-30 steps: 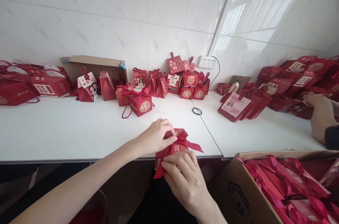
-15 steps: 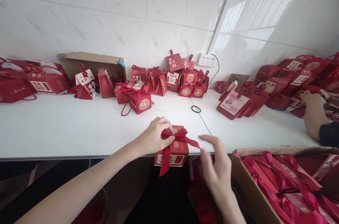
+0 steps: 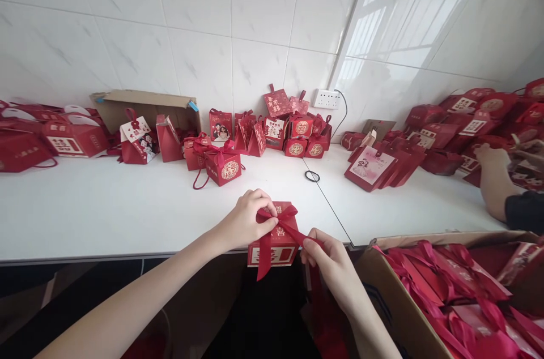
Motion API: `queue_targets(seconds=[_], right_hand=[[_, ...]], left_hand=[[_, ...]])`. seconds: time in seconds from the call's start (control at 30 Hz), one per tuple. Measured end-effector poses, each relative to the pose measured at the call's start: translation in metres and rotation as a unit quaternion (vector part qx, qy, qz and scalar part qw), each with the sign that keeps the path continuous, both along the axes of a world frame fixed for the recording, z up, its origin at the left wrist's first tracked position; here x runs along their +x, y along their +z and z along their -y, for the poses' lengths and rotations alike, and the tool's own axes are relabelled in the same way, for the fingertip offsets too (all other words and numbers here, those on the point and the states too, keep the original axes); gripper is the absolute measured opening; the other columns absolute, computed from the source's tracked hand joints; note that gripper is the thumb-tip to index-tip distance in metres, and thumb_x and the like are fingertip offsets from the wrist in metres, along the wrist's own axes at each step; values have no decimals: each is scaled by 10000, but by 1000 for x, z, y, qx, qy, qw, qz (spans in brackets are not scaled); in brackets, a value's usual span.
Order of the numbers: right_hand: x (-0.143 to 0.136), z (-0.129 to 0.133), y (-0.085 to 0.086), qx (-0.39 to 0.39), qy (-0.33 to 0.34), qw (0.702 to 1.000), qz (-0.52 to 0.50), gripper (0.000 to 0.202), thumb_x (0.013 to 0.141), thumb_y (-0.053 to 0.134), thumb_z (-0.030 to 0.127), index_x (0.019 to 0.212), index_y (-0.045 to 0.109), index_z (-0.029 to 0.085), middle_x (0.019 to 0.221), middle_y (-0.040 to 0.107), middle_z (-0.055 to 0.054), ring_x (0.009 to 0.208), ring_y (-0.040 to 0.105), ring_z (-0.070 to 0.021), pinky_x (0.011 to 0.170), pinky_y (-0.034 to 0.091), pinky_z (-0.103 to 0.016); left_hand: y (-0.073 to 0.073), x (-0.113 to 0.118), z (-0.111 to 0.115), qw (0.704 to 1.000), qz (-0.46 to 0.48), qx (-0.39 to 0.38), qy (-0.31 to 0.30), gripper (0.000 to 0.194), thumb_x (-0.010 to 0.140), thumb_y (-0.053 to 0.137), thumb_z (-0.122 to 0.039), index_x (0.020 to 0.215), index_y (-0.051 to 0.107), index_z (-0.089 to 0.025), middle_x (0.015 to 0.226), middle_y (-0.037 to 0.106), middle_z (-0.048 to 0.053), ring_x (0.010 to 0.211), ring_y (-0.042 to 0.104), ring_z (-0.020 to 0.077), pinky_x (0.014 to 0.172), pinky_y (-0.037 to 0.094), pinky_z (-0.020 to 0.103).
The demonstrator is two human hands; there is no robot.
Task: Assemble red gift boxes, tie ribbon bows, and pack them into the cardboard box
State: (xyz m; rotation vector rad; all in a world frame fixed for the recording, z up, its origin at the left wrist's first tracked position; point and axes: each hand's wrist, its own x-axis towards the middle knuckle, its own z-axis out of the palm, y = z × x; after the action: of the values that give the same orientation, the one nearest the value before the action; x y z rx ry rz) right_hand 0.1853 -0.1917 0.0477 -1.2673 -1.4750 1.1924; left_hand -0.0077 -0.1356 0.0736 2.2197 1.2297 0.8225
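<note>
box (image 3: 278, 257), red with a pale printed panel on its front, sits at the near edge of the white table (image 3: 148, 220), its front end seeming to jut past that edge. over its top runs a red ribbon (image 3: 264, 254) tied in a bow, one tail hanging down the front face, the other slanting off to the right. the left hand (image 3: 249, 218) grasps the bow at its left side between thumb and fingers, much as it did a moment ago. the right hand (image 3: 329, 256) is what has changed: half a second back it was spread and clear of the ribbon, and now its thumb and fingers pinch the right tail. as i judge it, this puts both sides of the bow under control, with one hand steadying the knot and the other governing the tail. farther back on the table lie a black ring (image 3: 312, 176) and a gold-printed box (image 3: 224, 169) with a bow of its own. to the right, an open carton (image 3: 389, 285) holds ribboned boxes (image 3: 476, 274); beyond it, a co-worker's hand (image 3: 493, 161) is among piled red boxes (image 3: 463, 121).
</note>
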Motion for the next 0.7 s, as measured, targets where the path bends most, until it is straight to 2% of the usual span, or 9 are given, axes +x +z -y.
queue_targets(seconds=[0.33,0.5,0.63,0.7], right_hand=[[3,2,-14,-20,-17,998,-52,290,808,452,331,559,380,200,567,481,21,578,388,-117,591,299,-257],[10,8,-10,-24,23,998,55,283,806,439,330,562,389,195,543,415,39,548,366,-107,583,311,-248],[34,1,4,-54,113,980,158,346,801,474,473,609,457,186,592,493,13,567,419,-123,561,323,-250],[42,-12,13,-23,79,983,162,440,790,437,598,662,508,182,617,510,1,596,456,-140,586,353,-260]], left_hand=[[-2,0,-2,1000,16,-2,2,61,772,564,-242,731,580,-198,930,571,21,948,511,190,921,397,383],[-2,1,-1,1000,13,-1,4,63,771,565,-249,737,587,-200,925,573,22,952,509,196,916,403,386],[-1,0,1,1000,4,-3,3,66,777,562,-260,755,594,-207,936,574,23,977,504,207,930,395,398],[0,-1,1,1000,12,-6,-1,85,782,564,-283,758,594,-208,940,580,23,985,508,207,933,394,390]])
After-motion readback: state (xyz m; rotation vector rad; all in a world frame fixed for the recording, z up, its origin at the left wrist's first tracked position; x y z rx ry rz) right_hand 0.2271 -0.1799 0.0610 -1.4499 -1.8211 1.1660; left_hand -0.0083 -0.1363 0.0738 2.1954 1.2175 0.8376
